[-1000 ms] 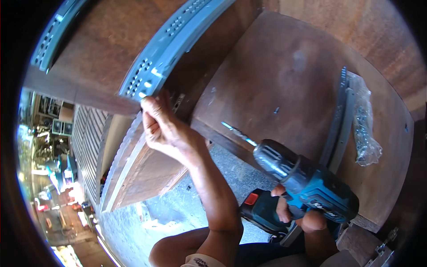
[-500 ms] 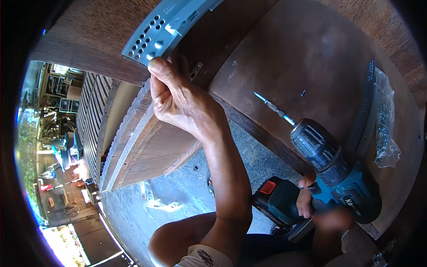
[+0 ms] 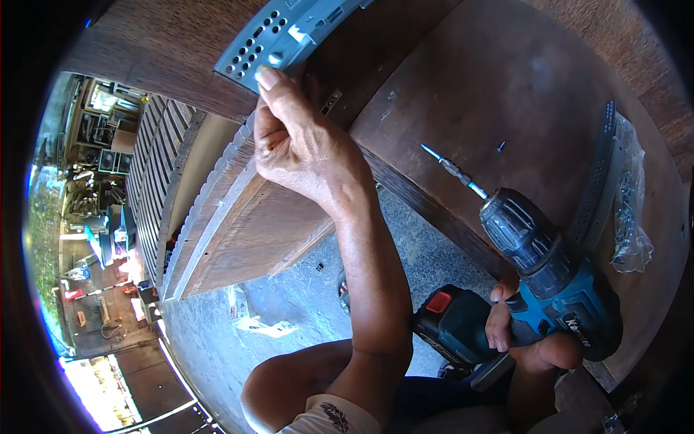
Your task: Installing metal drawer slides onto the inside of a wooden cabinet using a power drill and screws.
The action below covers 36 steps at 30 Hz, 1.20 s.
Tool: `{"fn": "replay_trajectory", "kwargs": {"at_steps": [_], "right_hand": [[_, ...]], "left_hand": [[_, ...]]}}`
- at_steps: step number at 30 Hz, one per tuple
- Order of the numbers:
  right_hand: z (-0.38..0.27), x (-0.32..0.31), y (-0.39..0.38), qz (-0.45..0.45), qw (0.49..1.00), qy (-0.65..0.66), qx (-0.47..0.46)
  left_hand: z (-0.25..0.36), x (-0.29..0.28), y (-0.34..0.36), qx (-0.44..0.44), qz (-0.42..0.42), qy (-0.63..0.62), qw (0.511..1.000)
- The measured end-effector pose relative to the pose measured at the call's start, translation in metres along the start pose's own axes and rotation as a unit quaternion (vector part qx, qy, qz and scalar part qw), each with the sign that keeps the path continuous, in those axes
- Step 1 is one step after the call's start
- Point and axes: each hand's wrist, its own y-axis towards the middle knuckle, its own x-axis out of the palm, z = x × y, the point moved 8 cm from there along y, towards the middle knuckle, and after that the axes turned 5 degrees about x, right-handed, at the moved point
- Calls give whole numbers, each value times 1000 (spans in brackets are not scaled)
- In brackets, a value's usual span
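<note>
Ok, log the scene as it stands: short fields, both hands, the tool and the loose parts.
Left hand: left hand, thumb at the near end of the perforated metal rail; some fingertips hidden
Right hand: right hand, wrapped around the handle of the power drill
Drill bit: bit apart from that rail
Loose parts: small screw-like piece on the wooden panel
Right side: second rail beside clear plastic bag

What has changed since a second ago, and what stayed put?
The view has shifted, so most things sit higher or farther right. The drill in the right hand has tilted, its bit pointing more steeply up the picture. Nothing was newly gripped or let go. The left hand keeps its thumb on the metal rail; the loose screw and clear bag still lie on the wooden panel.
</note>
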Motion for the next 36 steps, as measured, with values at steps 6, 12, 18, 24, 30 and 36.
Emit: {"fn": "replay_trajectory", "kwargs": {"at_steps": [6,12,18,24,30,36], "right_hand": [[-3,1,2,-7,1000,-6,-2],[-3,1,3,-12,1000,-10,7],[-2,0,2,-19,1000,-11,3],[-2,0,1,-23,1000,-12,5],[-3,0,4,-29,999,-14,7],[-3,1,6,-33,999,-13,10]], "left_hand": [[-4,2,-3,15,-18,5,1000],[-8,3,-2,40,3,-41,998],[-7,1,-2,16,-44,-10,999],[-5,2,-3,11,-37,3,999],[-6,2,-4,10,-20,-10,1000],[-9,1,-3,10,-6,-19,1000]]}}
